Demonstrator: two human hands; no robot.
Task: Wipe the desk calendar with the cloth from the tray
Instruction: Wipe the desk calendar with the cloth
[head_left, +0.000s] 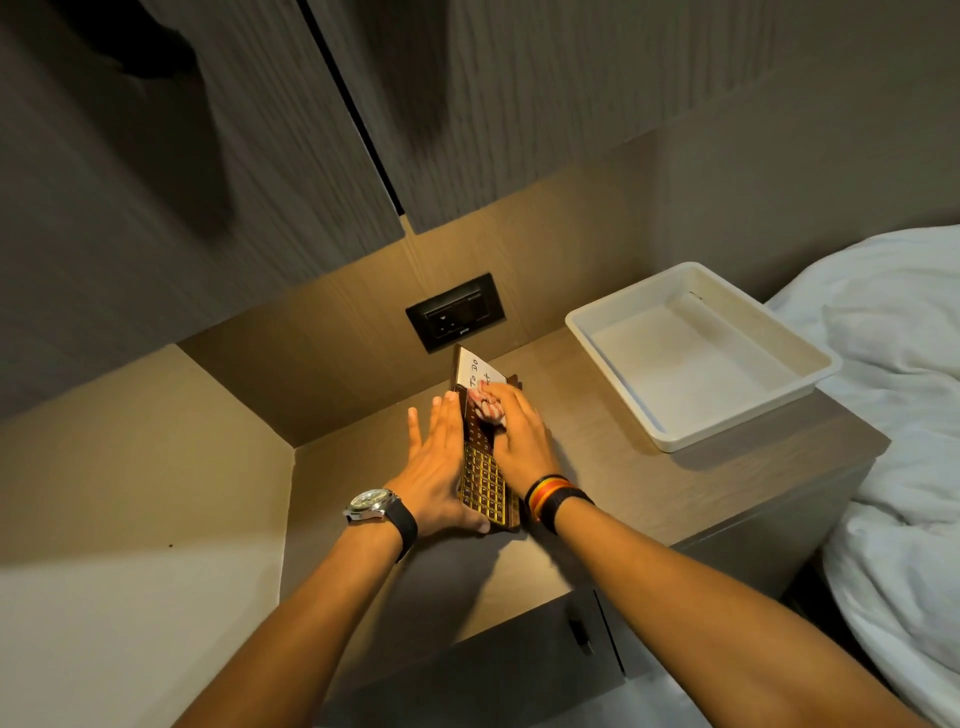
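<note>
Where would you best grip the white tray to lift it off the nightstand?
Grip the tray by its raised rim along a long side, coming from above and the near edge. It lies flat and empty, with a flared lip that fingers can hook under; the wall blocks the far side.

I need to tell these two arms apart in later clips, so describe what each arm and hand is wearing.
Both forearms are bare, with no sleeves in view and no gloves. The left hand has a wristwatch with a silver metal case, a pale round dial and a black strap. The right hand has stacked wristbands in black, yellow, orange and red. No rings are visible on either hand.
</note>
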